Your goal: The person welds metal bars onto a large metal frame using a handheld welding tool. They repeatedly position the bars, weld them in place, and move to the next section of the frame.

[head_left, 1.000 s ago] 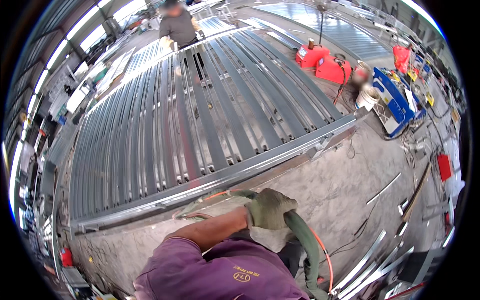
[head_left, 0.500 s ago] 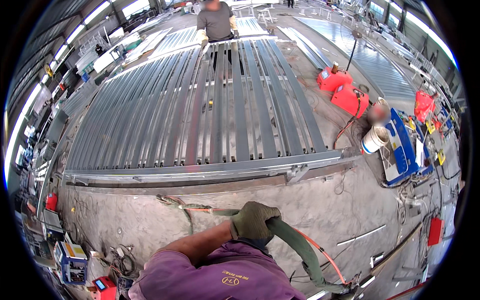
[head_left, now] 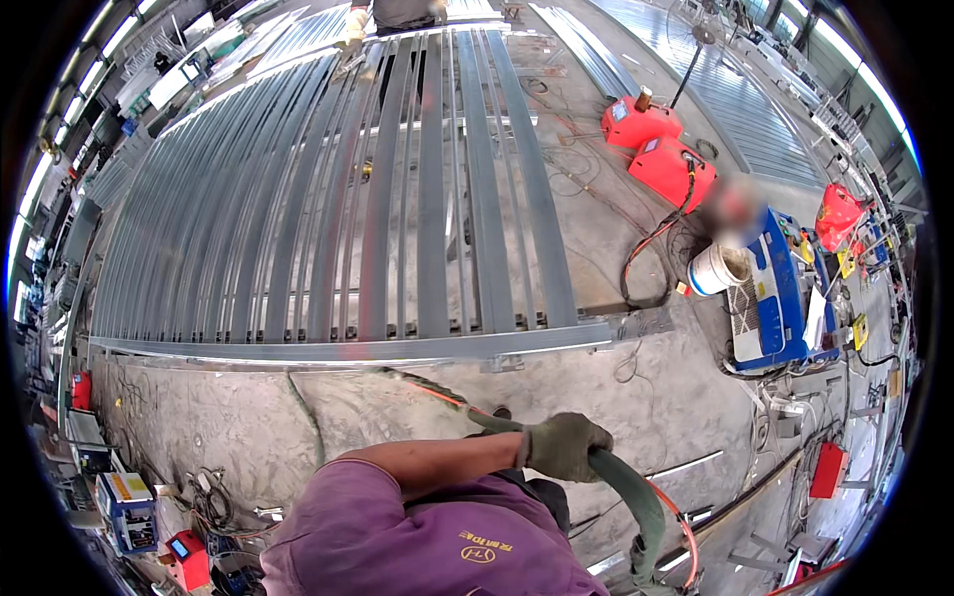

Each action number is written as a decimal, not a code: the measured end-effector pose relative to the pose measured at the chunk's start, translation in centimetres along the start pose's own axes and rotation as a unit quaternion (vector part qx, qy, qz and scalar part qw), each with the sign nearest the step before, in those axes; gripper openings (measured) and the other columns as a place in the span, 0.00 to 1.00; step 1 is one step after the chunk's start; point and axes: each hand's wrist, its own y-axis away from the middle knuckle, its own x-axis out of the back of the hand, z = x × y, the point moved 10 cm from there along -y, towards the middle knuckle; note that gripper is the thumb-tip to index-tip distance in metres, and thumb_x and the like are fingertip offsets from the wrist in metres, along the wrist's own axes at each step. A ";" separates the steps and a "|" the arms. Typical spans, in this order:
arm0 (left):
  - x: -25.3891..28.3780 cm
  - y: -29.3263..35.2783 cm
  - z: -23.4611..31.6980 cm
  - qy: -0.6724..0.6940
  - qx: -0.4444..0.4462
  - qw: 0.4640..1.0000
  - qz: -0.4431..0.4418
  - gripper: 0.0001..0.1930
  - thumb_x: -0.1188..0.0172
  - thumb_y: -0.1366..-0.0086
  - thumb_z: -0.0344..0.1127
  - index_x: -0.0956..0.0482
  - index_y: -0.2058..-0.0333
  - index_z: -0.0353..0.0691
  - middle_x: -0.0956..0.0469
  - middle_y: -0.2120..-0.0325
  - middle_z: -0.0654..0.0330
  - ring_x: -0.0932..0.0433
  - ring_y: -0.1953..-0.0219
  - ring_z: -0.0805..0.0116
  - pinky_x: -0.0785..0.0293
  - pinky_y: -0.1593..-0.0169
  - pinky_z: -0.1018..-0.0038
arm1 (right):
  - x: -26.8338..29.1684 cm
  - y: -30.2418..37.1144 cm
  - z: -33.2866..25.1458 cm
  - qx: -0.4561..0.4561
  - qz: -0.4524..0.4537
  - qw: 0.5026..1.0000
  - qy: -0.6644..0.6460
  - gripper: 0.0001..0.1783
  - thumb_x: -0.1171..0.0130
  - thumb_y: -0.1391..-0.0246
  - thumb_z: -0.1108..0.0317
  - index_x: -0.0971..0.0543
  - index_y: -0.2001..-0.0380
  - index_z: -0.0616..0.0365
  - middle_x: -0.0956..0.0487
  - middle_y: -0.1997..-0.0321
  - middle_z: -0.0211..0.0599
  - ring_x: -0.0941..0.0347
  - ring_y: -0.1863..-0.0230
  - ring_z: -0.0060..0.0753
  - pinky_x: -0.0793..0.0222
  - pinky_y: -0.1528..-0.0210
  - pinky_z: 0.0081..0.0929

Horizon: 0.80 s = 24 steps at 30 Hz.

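My left hand (head_left: pixel 568 447), in a dark green work glove, is closed around a thick green-sheathed cable (head_left: pixel 638 502). The arm reaches across in front of my purple shirt (head_left: pixel 427 536). From the glove the cable bends down to the lower edge on the right; its other stretch trails left over the floor. A thin orange hose (head_left: pixel 688 536) runs beside it. My right hand cannot be made out. Beyond the cable lies a large frame of parallel grey metal profiles (head_left: pixel 437 199), with a long front beam (head_left: pixel 397 351) nearest me.
Another person (head_left: pixel 402 15) stands at the frame's far end. Red machines (head_left: pixel 674 171), a white bucket (head_left: pixel 717 270) and a blue case-like unit (head_left: pixel 785 298) stand to the right. Loose cables (head_left: pixel 214 502) and a blue box-shaped machine (head_left: pixel 127 512) lie at lower left.
My left hand has moved right, carrying the cable with it. The frame and machines sit further left and higher in view; the floor stretch of cable has shifted.
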 end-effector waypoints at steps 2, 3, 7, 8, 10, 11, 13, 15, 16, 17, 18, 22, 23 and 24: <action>-0.9 -3.1 0.4 0.022 -0.009 1.000 0.008 0.12 0.23 0.43 0.43 0.14 0.66 0.45 0.15 0.74 0.54 0.16 0.71 0.54 0.22 0.64 0.62 | 2.0 -1.7 -0.4 -0.130 0.167 0.967 -0.141 0.32 0.57 0.27 0.52 0.24 0.27 0.50 0.21 0.31 0.40 0.25 0.31 0.50 0.30 0.28 0.57; -2.0 -5.0 0.8 0.053 -0.017 0.998 -0.005 0.12 0.23 0.43 0.43 0.14 0.66 0.44 0.16 0.75 0.55 0.17 0.72 0.55 0.22 0.65 0.62 | 0.1 -4.6 -6.0 0.022 -0.009 0.995 -0.101 0.32 0.56 0.28 0.52 0.25 0.27 0.52 0.21 0.30 0.41 0.25 0.31 0.50 0.30 0.28 0.57; -3.9 -10.0 2.7 0.103 -0.018 0.993 -0.048 0.12 0.23 0.41 0.42 0.15 0.69 0.43 0.17 0.77 0.56 0.19 0.74 0.59 0.24 0.67 0.63 | -0.8 -11.8 -11.9 0.155 -0.119 0.980 0.026 0.33 0.52 0.29 0.51 0.25 0.28 0.55 0.21 0.31 0.43 0.24 0.33 0.51 0.27 0.32 0.56; -3.7 -11.0 2.8 0.105 -0.006 0.994 -0.041 0.12 0.22 0.41 0.42 0.15 0.69 0.43 0.17 0.77 0.57 0.20 0.74 0.60 0.24 0.67 0.63 | 1.7 -14.2 -10.4 0.077 0.005 0.996 0.046 0.33 0.51 0.29 0.51 0.24 0.28 0.56 0.21 0.31 0.43 0.24 0.33 0.51 0.26 0.33 0.56; -3.4 -13.0 3.6 0.118 0.018 0.992 -0.028 0.12 0.22 0.41 0.42 0.14 0.70 0.44 0.17 0.77 0.57 0.21 0.75 0.63 0.25 0.67 0.63 | 3.5 -18.8 -7.4 -0.052 0.120 0.990 -0.052 0.35 0.50 0.30 0.44 0.23 0.31 0.56 0.20 0.35 0.45 0.22 0.38 0.51 0.23 0.38 0.58; -3.5 -13.9 3.4 0.108 -0.011 0.994 0.029 0.12 0.21 0.41 0.42 0.14 0.70 0.43 0.17 0.77 0.57 0.21 0.75 0.65 0.25 0.67 0.63 | 2.9 -22.0 -6.3 -0.089 0.136 0.981 -0.106 0.36 0.49 0.30 0.41 0.23 0.32 0.57 0.19 0.37 0.46 0.21 0.40 0.50 0.22 0.41 0.59; -4.6 -16.9 3.5 0.142 0.018 0.990 -0.006 0.12 0.22 0.41 0.43 0.13 0.69 0.44 0.16 0.76 0.54 0.20 0.76 0.60 0.24 0.67 0.61 | 5.1 -26.8 -6.1 -0.117 0.156 0.965 -0.178 0.39 0.48 0.31 0.34 0.22 0.34 0.57 0.19 0.40 0.48 0.20 0.44 0.49 0.19 0.46 0.61; -2.7 -18.7 2.0 0.052 0.069 0.995 0.054 0.10 0.26 0.42 0.43 0.12 0.67 0.46 0.16 0.75 0.52 0.18 0.74 0.56 0.22 0.64 0.60 | 3.5 -32.9 -6.4 -0.138 0.166 0.960 -0.179 0.39 0.47 0.31 0.33 0.21 0.36 0.57 0.17 0.43 0.47 0.18 0.47 0.46 0.17 0.48 0.57; -1.5 -19.6 1.1 0.005 0.075 0.991 0.112 0.10 0.26 0.43 0.43 0.13 0.67 0.46 0.15 0.74 0.52 0.16 0.72 0.53 0.20 0.63 0.60 | 2.7 -35.3 -7.3 -0.144 0.179 0.959 -0.167 0.38 0.47 0.30 0.35 0.20 0.37 0.57 0.15 0.44 0.45 0.17 0.49 0.44 0.18 0.48 0.52; -1.3 -20.7 -0.7 -0.029 0.101 0.987 0.121 0.11 0.26 0.43 0.43 0.13 0.66 0.45 0.15 0.73 0.51 0.15 0.70 0.51 0.19 0.62 0.60 | 2.7 -37.6 -7.5 -0.144 0.193 0.957 -0.160 0.37 0.47 0.30 0.36 0.19 0.37 0.57 0.14 0.44 0.43 0.16 0.50 0.42 0.18 0.47 0.47; -0.8 -21.4 -2.6 -0.049 0.114 0.980 0.155 0.13 0.25 0.44 0.44 0.13 0.64 0.46 0.14 0.72 0.51 0.14 0.70 0.51 0.19 0.61 0.61 | 2.3 -40.5 -8.1 -0.143 0.202 0.957 -0.151 0.35 0.47 0.29 0.38 0.18 0.37 0.56 0.12 0.45 0.41 0.14 0.51 0.40 0.18 0.47 0.42; -3.3 -20.6 -9.7 -0.069 0.180 0.962 0.192 0.20 0.24 0.45 0.46 0.14 0.55 0.47 0.13 0.60 0.49 0.13 0.56 0.48 0.18 0.50 0.56 | -1.2 -51.9 -15.2 -0.075 0.130 0.978 -0.142 0.35 0.46 0.29 0.39 0.20 0.32 0.52 0.12 0.44 0.38 0.13 0.49 0.39 0.16 0.47 0.47; -3.8 -19.6 -10.4 -0.084 0.194 0.956 0.205 0.23 0.23 0.45 0.47 0.15 0.53 0.47 0.13 0.57 0.48 0.14 0.52 0.48 0.19 0.47 0.55 | -3.2 -54.7 -16.9 -0.054 0.099 0.984 -0.137 0.33 0.44 0.29 0.41 0.19 0.33 0.53 0.12 0.48 0.33 0.14 0.60 0.33 0.15 0.57 0.44; -4.1 -18.6 -10.4 -0.115 0.198 0.942 0.246 0.24 0.23 0.45 0.47 0.15 0.51 0.45 0.14 0.55 0.47 0.15 0.50 0.47 0.19 0.45 0.54 | -5.4 -56.9 -19.1 -0.026 0.090 0.990 -0.103 0.30 0.42 0.29 0.42 0.16 0.39 0.54 0.12 0.60 0.28 0.20 0.73 0.25 0.20 0.69 0.31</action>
